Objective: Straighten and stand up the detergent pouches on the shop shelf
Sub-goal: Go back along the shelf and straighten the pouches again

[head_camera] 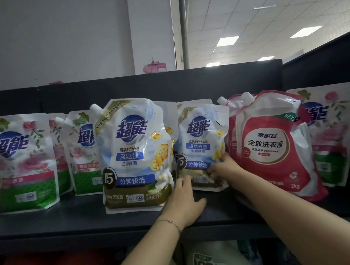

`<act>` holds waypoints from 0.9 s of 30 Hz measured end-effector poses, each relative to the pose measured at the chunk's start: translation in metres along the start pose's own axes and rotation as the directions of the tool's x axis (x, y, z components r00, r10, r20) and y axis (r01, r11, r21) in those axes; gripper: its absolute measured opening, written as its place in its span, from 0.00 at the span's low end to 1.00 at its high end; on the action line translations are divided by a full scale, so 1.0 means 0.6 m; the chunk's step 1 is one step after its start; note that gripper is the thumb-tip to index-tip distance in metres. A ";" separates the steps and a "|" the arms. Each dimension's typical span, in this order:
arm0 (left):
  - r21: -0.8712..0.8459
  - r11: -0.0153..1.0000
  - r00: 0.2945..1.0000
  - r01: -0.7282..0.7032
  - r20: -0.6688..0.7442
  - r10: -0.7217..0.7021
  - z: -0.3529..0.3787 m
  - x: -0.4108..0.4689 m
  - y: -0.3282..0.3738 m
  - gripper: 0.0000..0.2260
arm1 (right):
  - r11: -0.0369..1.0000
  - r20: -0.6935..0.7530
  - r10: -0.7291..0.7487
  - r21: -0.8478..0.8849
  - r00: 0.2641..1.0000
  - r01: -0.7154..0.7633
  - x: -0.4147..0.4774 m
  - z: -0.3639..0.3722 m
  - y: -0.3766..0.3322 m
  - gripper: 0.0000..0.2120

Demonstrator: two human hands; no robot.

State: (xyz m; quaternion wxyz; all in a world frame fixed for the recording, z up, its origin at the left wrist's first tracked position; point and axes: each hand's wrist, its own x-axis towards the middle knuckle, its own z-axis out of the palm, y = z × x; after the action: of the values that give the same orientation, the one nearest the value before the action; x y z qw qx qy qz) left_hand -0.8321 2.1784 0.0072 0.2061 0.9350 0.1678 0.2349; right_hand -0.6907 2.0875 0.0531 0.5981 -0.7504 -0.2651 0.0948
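Observation:
Detergent pouches stand in a row on the dark shelf [72, 220]. A large blue-and-white pouch [135, 155] stands upright at the front centre. To its right a smaller blue-and-white pouch [201, 149] stands further back. My right hand [224, 167] grips this smaller pouch at its lower right edge. My left hand [185, 204] touches its lower left corner with the fingers, thumb spread out over the shelf. A red pouch [268, 146] leans to the right beside my right forearm, with another red one behind it.
Pink-and-green rose-print pouches stand at the left [24, 163], [84, 153] and far right [331, 133]. A dark back panel [166, 85] closes the shelf behind. A white jug [208, 260] and red items sit on the shelf below.

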 end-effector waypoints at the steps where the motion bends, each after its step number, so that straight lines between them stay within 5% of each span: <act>1: -0.004 1.000 1.000 0.007 -0.006 -0.007 0.000 0.003 -0.001 0.29 | 0.998 0.032 0.025 0.053 0.999 -0.027 0.004 -0.006 -0.003 0.22; 5: 0.031 0.999 0.999 0.014 -0.051 -0.012 0.004 0.020 0.009 0.28 | 0.957 0.150 0.109 0.252 0.983 -0.145 0.023 -0.026 -0.001 0.29; 13: 0.150 0.988 0.997 0.041 -0.065 -0.032 0.010 0.075 0.035 0.41 | 0.917 0.217 0.086 0.365 0.972 -0.162 0.074 -0.006 0.000 0.17; 21: 0.185 0.980 0.995 0.076 -0.083 -0.061 0.026 0.104 0.041 0.40 | 0.918 0.258 -0.056 0.394 0.964 -0.052 0.103 0.002 0.004 0.09; 27: 0.139 0.986 0.993 0.095 -0.089 -0.084 0.034 0.119 0.037 0.43 | 0.919 0.187 -0.042 0.392 0.981 -0.036 0.122 0.008 0.019 0.20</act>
State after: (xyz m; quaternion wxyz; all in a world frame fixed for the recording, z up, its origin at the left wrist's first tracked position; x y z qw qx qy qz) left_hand -0.7574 2.1825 0.0273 0.1419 0.9284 0.2344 0.2512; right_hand -0.6279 2.1271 0.0536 0.7086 -0.6016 -0.2981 0.2171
